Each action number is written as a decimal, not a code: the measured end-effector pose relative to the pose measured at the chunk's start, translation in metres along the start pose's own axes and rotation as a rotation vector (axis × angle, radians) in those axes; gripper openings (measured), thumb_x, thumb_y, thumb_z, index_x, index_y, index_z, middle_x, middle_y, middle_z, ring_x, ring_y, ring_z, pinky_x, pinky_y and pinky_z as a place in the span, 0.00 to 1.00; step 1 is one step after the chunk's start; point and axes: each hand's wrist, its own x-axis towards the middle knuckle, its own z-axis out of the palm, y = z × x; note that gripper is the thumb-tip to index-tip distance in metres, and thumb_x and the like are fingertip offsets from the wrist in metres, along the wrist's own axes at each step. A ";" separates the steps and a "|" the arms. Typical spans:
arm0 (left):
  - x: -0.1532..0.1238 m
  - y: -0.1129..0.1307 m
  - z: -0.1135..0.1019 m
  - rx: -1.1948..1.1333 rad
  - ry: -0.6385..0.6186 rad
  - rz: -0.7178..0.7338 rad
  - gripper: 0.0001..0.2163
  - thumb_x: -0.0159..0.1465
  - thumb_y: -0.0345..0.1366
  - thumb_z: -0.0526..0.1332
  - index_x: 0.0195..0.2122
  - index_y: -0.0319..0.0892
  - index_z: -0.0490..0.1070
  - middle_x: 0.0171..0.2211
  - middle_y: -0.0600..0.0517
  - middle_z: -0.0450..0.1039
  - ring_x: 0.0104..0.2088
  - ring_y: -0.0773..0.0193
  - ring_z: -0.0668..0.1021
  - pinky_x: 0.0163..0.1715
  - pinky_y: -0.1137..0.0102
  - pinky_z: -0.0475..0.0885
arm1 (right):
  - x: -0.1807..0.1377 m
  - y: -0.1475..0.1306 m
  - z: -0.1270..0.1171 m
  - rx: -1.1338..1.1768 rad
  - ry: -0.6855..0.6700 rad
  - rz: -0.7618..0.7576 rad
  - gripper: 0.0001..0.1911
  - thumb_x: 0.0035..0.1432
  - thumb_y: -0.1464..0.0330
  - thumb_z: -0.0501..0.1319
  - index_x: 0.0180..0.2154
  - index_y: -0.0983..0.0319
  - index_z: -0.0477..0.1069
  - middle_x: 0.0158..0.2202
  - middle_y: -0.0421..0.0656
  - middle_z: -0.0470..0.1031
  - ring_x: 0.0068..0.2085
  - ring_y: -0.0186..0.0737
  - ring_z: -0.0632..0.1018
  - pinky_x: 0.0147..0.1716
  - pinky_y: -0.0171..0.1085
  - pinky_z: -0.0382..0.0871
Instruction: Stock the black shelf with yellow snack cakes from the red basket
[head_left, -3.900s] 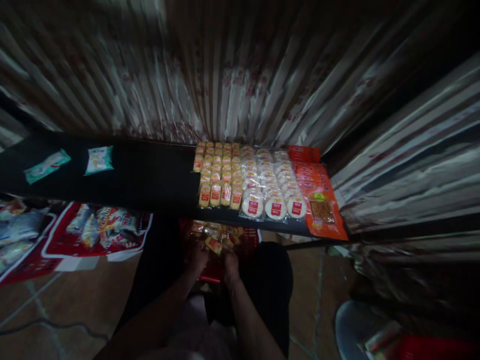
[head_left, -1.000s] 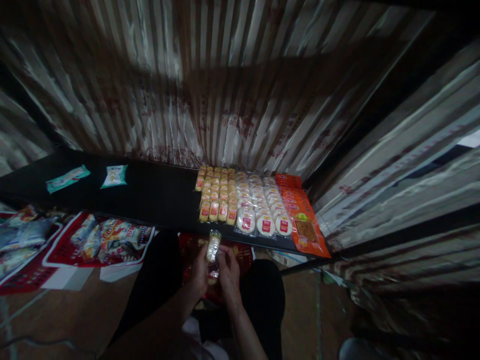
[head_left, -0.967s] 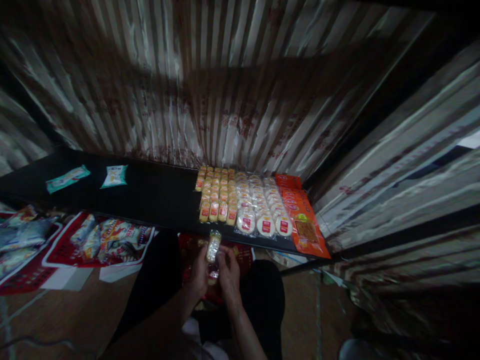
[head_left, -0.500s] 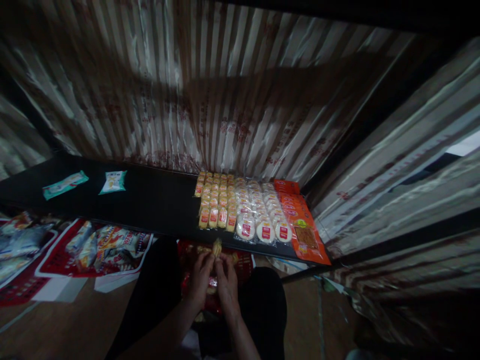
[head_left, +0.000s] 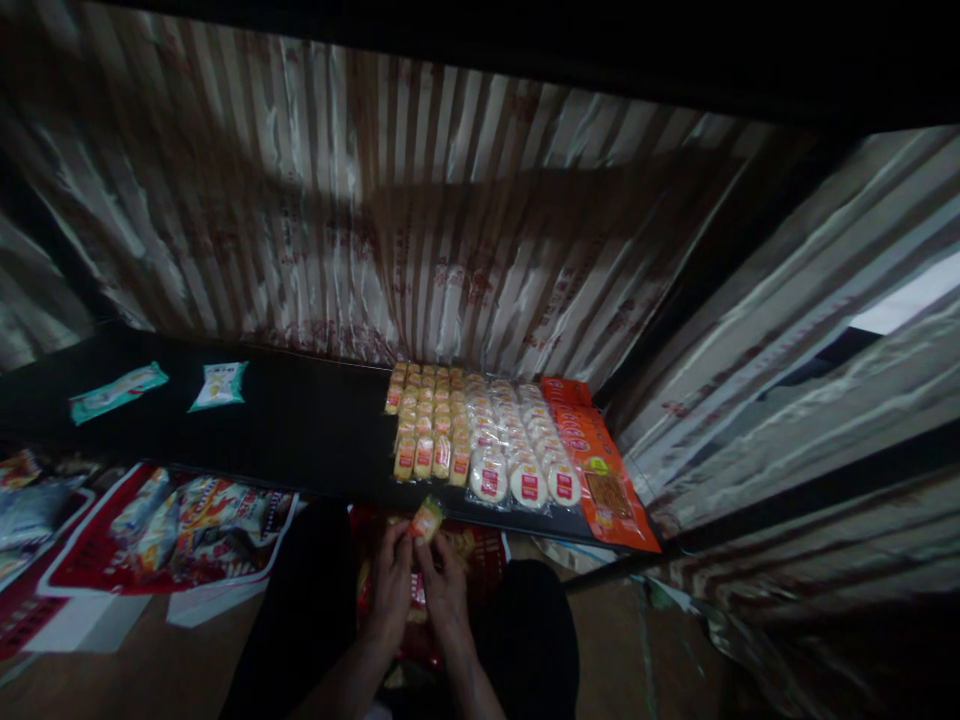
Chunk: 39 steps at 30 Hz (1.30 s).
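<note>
Between the fingertips of my left hand (head_left: 391, 580) and my right hand (head_left: 445, 585) is a small wrapped yellow snack cake (head_left: 427, 521), its red label showing. Both hands are closed on it, just in front of the shelf edge. Below them, between my knees, lies a red bag (head_left: 480, 558) with more wrapped snacks in it. On the black shelf (head_left: 315, 440) stand rows of the same yellow snack cakes (head_left: 433, 457). Right beside these are rows of round white wrapped crackers (head_left: 528, 485) with red labels.
Orange snack packets (head_left: 607, 485) overlap at the shelf's right end. A white-green packet (head_left: 218, 386) and a long green packet (head_left: 120, 392) lie on the left part. Below left stands a red box (head_left: 82, 570) of packaged snacks. Striped plastic sheeting (head_left: 450, 220) hangs behind.
The snack cake in my fingers has turned so that its red label shows. My view has tilted up slightly, so the shelf sits lower. The rows on the shelf look the same.
</note>
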 end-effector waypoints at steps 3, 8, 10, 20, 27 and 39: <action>0.005 -0.002 -0.003 0.021 0.009 0.001 0.18 0.54 0.46 0.53 0.40 0.40 0.68 0.43 0.42 0.75 0.44 0.55 0.76 0.48 0.64 0.68 | 0.003 0.001 0.004 -0.002 0.000 -0.023 0.19 0.53 0.55 0.57 0.39 0.61 0.75 0.38 0.45 0.78 0.42 0.43 0.77 0.42 0.36 0.68; 0.014 -0.006 -0.008 0.031 0.008 0.012 0.19 0.53 0.48 0.54 0.40 0.41 0.67 0.40 0.43 0.76 0.40 0.55 0.78 0.44 0.63 0.70 | 0.007 0.005 0.012 0.002 0.106 0.014 0.22 0.49 0.57 0.61 0.43 0.63 0.71 0.35 0.46 0.79 0.37 0.44 0.78 0.38 0.38 0.70; 0.017 -0.007 -0.010 0.048 0.021 0.033 0.18 0.54 0.48 0.54 0.40 0.41 0.68 0.39 0.44 0.76 0.40 0.55 0.78 0.44 0.63 0.70 | 0.009 0.003 0.015 0.024 0.099 0.012 0.20 0.48 0.58 0.61 0.41 0.63 0.70 0.32 0.46 0.78 0.34 0.43 0.78 0.36 0.38 0.71; 0.039 0.006 -0.025 -0.095 0.198 0.081 0.19 0.49 0.49 0.59 0.36 0.40 0.67 0.36 0.43 0.75 0.38 0.54 0.78 0.40 0.61 0.72 | 0.021 -0.018 0.043 -0.030 0.023 -0.076 0.13 0.53 0.62 0.55 0.38 0.62 0.70 0.35 0.46 0.77 0.36 0.41 0.78 0.37 0.37 0.71; 0.074 0.015 -0.029 -0.131 0.285 0.139 0.12 0.52 0.41 0.58 0.35 0.41 0.66 0.35 0.46 0.74 0.36 0.59 0.77 0.39 0.63 0.73 | 0.037 -0.034 0.066 -0.236 0.083 -0.181 0.17 0.51 0.68 0.54 0.43 0.63 0.72 0.39 0.48 0.75 0.41 0.43 0.76 0.43 0.40 0.69; 0.104 0.018 -0.044 0.208 0.315 0.071 0.07 0.56 0.33 0.54 0.36 0.41 0.67 0.35 0.46 0.75 0.37 0.60 0.78 0.41 0.66 0.71 | 0.065 -0.031 0.082 -0.267 -0.091 -0.099 0.21 0.50 0.71 0.53 0.46 0.65 0.72 0.44 0.49 0.76 0.45 0.42 0.75 0.48 0.39 0.67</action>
